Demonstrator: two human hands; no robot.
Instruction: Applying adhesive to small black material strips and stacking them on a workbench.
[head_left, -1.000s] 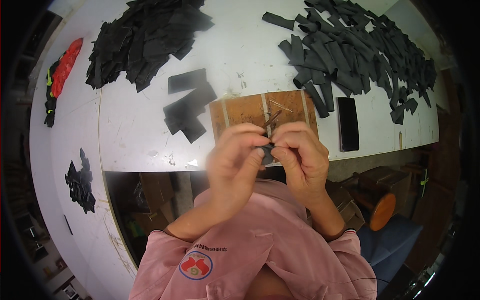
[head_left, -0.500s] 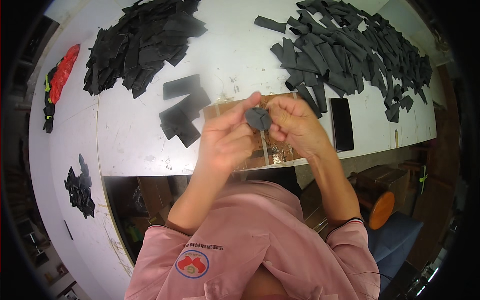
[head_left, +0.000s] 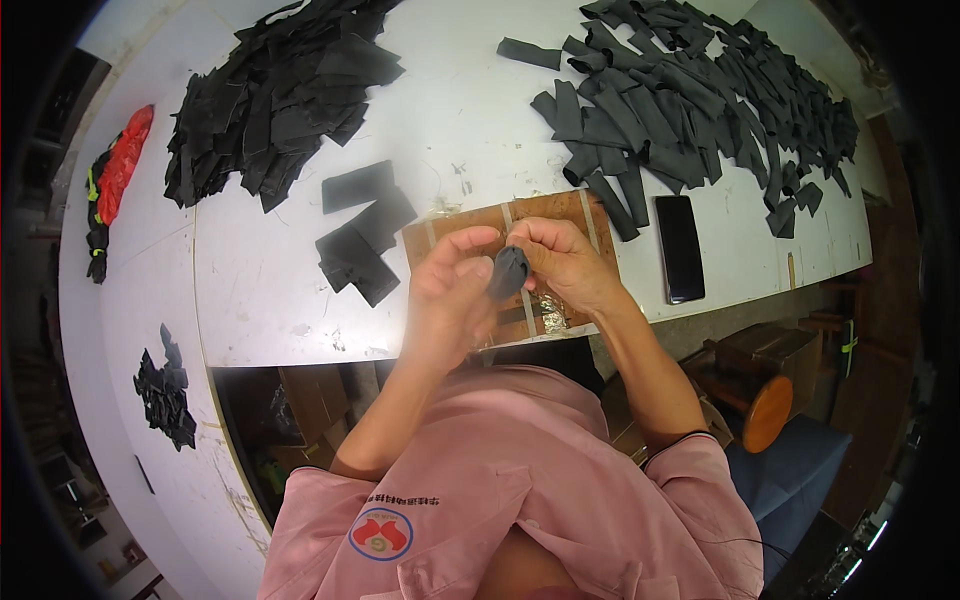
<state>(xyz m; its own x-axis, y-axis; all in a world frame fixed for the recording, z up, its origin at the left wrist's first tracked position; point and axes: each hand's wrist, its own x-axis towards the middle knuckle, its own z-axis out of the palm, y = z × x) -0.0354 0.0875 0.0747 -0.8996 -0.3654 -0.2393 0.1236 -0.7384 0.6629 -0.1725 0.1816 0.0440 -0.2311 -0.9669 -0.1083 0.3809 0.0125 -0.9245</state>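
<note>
Black rubber strip (head_left: pixel 507 272) pinched folded between left hand (head_left: pixel 450 290) and right hand (head_left: pixel 565 262) fingers, above the wooden board (head_left: pixel 555 212) at twelve o'clock.

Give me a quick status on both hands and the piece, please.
Left hand and right hand both pinching small dark fabric piece. Held above brown board. Nothing in between.

A workshop, this: a white worktable (head_left: pixel 300 300) heaped with cut black strips (head_left: pixel 690 90), a scuffed wooden board (head_left: pixel 560 215), boxes (head_left: pixel 310 400) stowed beneath.
</note>
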